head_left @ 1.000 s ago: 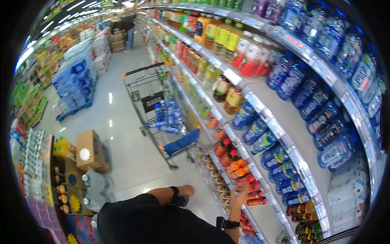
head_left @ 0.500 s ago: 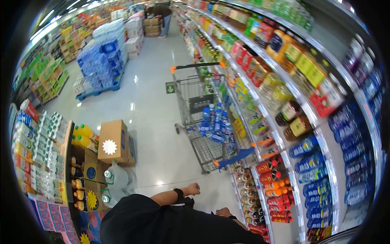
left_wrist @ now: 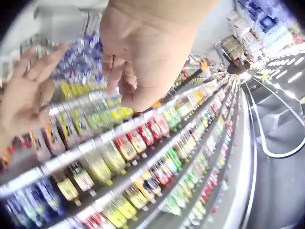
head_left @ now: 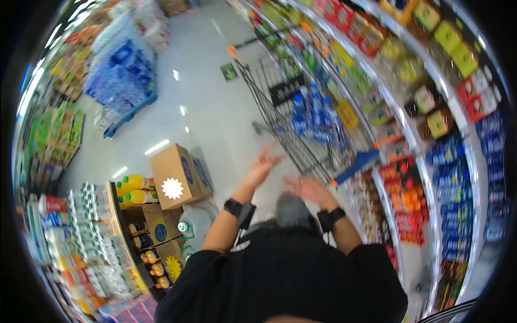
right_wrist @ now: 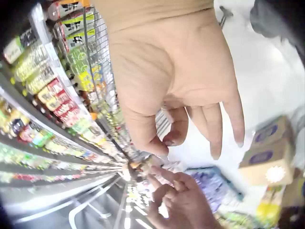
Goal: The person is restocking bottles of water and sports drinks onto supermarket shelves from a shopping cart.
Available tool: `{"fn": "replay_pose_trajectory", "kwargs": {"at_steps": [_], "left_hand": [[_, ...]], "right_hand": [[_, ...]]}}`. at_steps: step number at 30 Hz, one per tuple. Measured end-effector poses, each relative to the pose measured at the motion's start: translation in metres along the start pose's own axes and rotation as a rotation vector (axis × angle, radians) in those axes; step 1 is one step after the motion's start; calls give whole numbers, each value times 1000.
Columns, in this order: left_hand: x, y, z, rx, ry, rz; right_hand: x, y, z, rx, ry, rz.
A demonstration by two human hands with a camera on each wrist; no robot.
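Nearest are the black shirt (head_left: pixel 291 274) and the two bare forearms, each with a dark band at the wrist. Beyond them both hands are raised in the air, near each other but apart, and neither holds anything. The left hand (head_left: pixel 261 166) is loosely open, some fingers reaching forward and others bent; its fingertips are blurred, so the spread between them looks moderate at best. The right hand (head_left: pixel 309 189) has its thumb and forefinger bent toward each other in a narrow pinch shape, with nothing between them; whether the tips touch, I cannot tell. Its other three fingers are straight and spread.

Just past the hands is the shopping cart (head_left: pixel 288 132), upright on the floor, its blue flap (head_left: pixel 356 168) at the near end and blue-capped bottles (head_left: pixel 316 116) inside. Neither hand touches it. The drink shelves (head_left: pixel 385 91) run along its right side. On the left are large clear jugs (head_left: pixel 200 222), then cardboard boxes (head_left: pixel 171 167); farther off, blue-wrapped packs (head_left: pixel 123 72) are stacked on a blue pallet (head_left: pixel 129 116).
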State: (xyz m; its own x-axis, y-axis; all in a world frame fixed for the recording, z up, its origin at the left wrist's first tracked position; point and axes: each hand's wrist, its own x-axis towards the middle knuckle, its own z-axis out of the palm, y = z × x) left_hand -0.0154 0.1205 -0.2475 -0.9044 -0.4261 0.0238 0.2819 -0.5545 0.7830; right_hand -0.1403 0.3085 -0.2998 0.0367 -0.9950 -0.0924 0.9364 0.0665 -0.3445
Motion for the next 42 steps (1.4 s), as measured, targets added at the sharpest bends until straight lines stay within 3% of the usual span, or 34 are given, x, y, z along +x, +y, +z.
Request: {"fn": "replay_pose_trajectory", "kwargs": {"at_steps": [2,4,6,8,11,15,17,18,21,25,29,30,32,34,37,38,41,42], "left_hand": [[25,53,51,-155,-107,-9],[55,68,65,-345,-260,-50],[77,77,79,-483,-368,-64],[107,86,91,-560,-447,-78],[154,82,90,-599,-574,-144],[211,70,89,-486,-419,-265],[234,64,90,-472,-340,-315],[242,64,94,-428,-175,-362],[278,29,55,-529,-97,-386],[316,-33,-13,-147,94,-487],[342,-62,-32,-229,311,-774],[347,-76,-52,-195,383,-778],[351,-102,-101,236,126,-692],[381,-120,-123,314,497,-956],[410,-158,-177,996,243,-808],[434,-121,-138,1191,199,-858],[450,-177,-223,1188,-55,-577],[455,-193,-245,1040,-19,-811]], "right_hand": [[6,-44,50,-40,-43,-77],[9,-87,96,-101,-76,-143],[15,-115,100,-195,-142,-258],[28,-141,91,-382,-52,-386],[43,-173,95,-392,46,-491],[65,-207,90,-262,123,-560],[75,-220,57,-202,169,-555],[76,-225,37,-219,230,-514],[81,-221,-30,-308,490,-523],[82,-222,-36,-471,670,-414],[98,-223,-65,-277,868,-288],[103,-222,-80,-324,958,-216],[121,-221,-114,-452,1033,-132],[146,-235,-132,-691,1120,-19],[197,-258,-141,-1173,1165,174],[216,-271,-142,-1310,1135,182],[269,-303,-155,-1535,1120,328],[281,-308,-168,-1560,1113,353]]}}
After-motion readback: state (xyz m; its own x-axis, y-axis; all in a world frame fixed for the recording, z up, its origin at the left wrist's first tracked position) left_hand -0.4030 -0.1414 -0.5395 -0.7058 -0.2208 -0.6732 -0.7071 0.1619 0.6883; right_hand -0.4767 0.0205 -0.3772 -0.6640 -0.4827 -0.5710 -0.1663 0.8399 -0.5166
